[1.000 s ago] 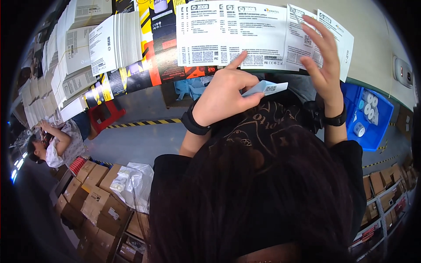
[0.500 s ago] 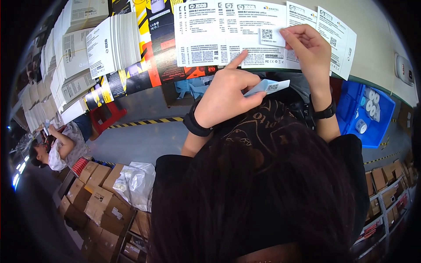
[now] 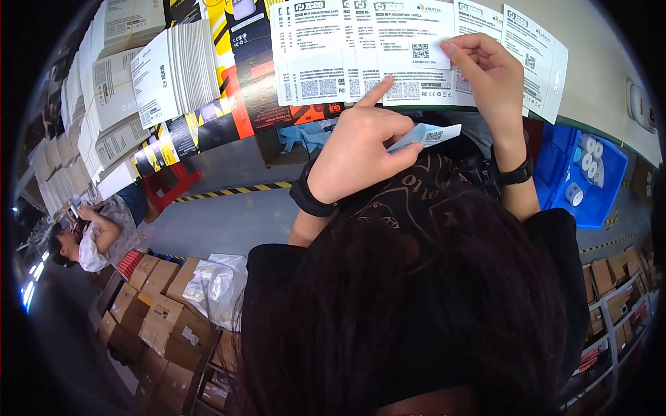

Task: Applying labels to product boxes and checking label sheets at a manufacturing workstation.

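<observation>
Overlapping white printed cards [image 3: 312, 52] lie in a row along the table's front edge. My right hand [image 3: 489, 69] pinches the right edge of a small white QR-code sticker [image 3: 422, 54], which lies against one of these cards. Lower down, my left hand [image 3: 364, 142] grips a light-blue-backed strip of stickers [image 3: 433, 135] between thumb and curled fingers, and one QR code shows at its free end. The left index finger is stretched out, its tip at the lower part of the same card.
Banded stacks of white cards [image 3: 177, 76] stand to the left on black, yellow and red printed sheets [image 3: 253, 76]. A blue bin [image 3: 590, 208] with white rolls sits below the table at right. Cardboard boxes [image 3: 166, 319] fill the lower left. Another person [image 3: 104, 232] works at far left.
The sticker in my right hand now lies flatter against the card; before, its lower edge stood out from it. My left hand has hardly moved.
</observation>
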The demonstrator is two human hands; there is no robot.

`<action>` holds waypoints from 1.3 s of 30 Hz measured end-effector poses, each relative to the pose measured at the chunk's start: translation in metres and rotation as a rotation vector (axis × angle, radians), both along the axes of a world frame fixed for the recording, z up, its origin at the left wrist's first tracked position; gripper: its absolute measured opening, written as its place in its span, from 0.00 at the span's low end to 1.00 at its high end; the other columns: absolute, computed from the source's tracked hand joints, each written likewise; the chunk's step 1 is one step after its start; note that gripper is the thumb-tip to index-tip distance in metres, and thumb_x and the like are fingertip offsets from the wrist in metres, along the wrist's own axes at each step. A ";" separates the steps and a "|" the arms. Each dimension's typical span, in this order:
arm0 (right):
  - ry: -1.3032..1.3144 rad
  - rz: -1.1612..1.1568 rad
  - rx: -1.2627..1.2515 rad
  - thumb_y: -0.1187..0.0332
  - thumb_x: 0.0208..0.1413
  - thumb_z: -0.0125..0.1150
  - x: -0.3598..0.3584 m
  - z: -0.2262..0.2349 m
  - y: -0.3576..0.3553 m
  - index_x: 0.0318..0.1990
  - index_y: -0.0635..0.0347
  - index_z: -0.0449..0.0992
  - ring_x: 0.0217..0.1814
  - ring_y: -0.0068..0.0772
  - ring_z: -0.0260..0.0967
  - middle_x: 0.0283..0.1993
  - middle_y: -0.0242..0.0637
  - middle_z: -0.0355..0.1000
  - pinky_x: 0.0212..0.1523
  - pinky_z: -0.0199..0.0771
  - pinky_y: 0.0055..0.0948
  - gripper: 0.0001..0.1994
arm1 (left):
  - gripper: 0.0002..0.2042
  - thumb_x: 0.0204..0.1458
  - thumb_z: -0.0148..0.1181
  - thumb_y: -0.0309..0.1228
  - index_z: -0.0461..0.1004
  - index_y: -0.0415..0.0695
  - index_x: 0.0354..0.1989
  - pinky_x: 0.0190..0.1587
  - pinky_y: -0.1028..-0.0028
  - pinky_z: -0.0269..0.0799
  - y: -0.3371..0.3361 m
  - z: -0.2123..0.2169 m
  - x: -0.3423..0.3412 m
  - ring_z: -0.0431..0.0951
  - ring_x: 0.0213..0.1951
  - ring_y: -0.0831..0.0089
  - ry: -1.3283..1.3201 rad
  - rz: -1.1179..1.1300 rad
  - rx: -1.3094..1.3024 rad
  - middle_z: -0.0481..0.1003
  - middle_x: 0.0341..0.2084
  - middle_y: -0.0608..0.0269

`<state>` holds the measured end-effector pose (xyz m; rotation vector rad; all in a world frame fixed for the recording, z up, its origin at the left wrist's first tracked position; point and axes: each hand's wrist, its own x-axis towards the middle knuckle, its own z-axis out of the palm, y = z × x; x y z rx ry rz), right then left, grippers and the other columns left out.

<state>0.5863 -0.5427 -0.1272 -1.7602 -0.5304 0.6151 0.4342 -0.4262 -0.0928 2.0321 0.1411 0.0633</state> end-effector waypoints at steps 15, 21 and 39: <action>-0.070 -0.022 -0.054 0.72 0.49 0.60 0.000 -0.010 -0.002 0.34 0.66 0.75 0.27 0.10 0.64 0.27 0.27 0.72 0.28 0.62 0.08 0.07 | 0.09 0.37 0.60 0.24 0.66 0.36 0.14 0.62 0.59 0.49 0.001 0.000 0.000 0.56 0.10 0.71 0.020 -0.023 0.008 0.58 0.06 0.64; -0.099 -0.008 -0.107 0.69 0.48 0.62 -0.002 -0.003 0.003 0.33 0.64 0.73 0.24 0.11 0.62 0.22 0.26 0.69 0.25 0.61 0.11 0.09 | 0.08 0.37 0.59 0.24 0.66 0.36 0.14 0.62 0.59 0.49 0.001 0.001 0.001 0.55 0.10 0.72 0.034 -0.015 -0.014 0.58 0.06 0.65; -0.312 0.013 0.115 0.66 0.50 0.59 -0.002 -0.004 0.001 0.42 0.59 0.64 0.31 0.23 0.65 0.31 0.33 0.68 0.33 0.65 0.23 0.14 | 0.07 0.36 0.60 0.26 0.69 0.38 0.16 0.64 0.58 0.41 -0.009 0.005 -0.010 0.64 0.14 0.68 -0.005 0.038 0.084 0.63 0.08 0.63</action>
